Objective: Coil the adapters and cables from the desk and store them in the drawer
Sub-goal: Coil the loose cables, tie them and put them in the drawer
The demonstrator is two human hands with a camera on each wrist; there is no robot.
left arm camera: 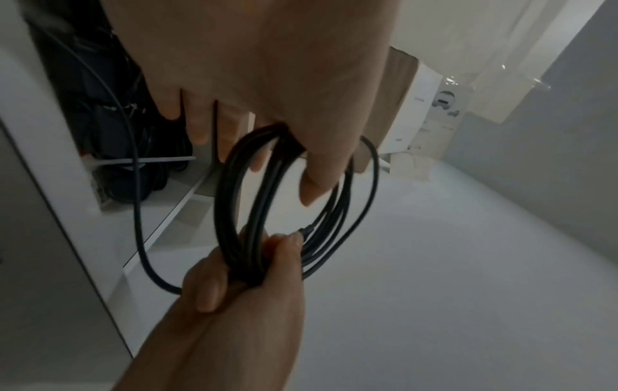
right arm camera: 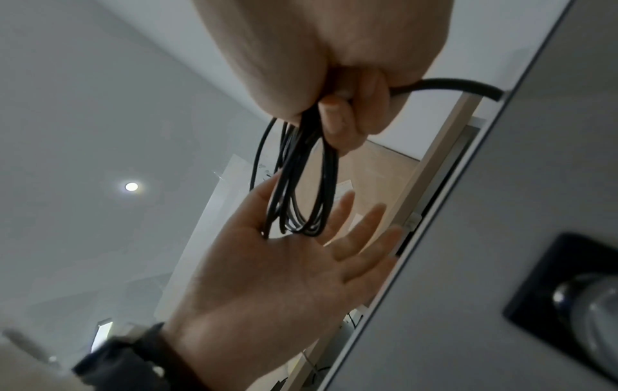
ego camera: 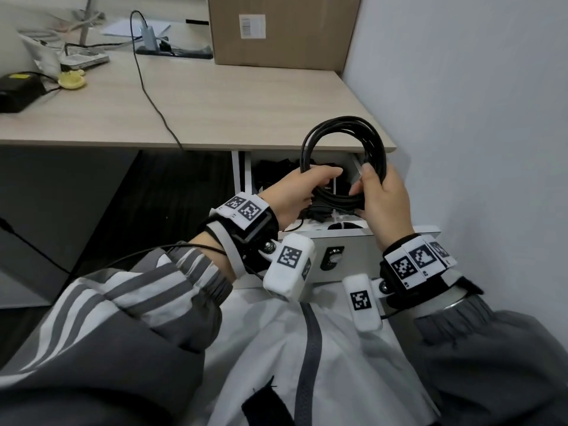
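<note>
A black cable (ego camera: 373, 139) wound into a round coil hangs upright over the open drawer (ego camera: 353, 247) under the desk's right end. My right hand (ego camera: 384, 198) grips the coil's lower right side, fingers curled round the bundled strands (right arm camera: 294, 169). My left hand (ego camera: 295, 192) is at the coil's left side. Its fingers (right arm camera: 361, 222) are spread straight, and the loops (left arm camera: 230, 201) pass between its thumb and palm. Dark adapters and cables (ego camera: 276, 170) lie inside the drawer.
On the desk (ego camera: 215, 96) a thin black cable (ego camera: 147, 90) runs from a charger (ego camera: 147, 35) over the front edge. A black power brick (ego camera: 18, 90) lies far left, a cardboard box (ego camera: 276, 29) at the back. A wall closes the right side.
</note>
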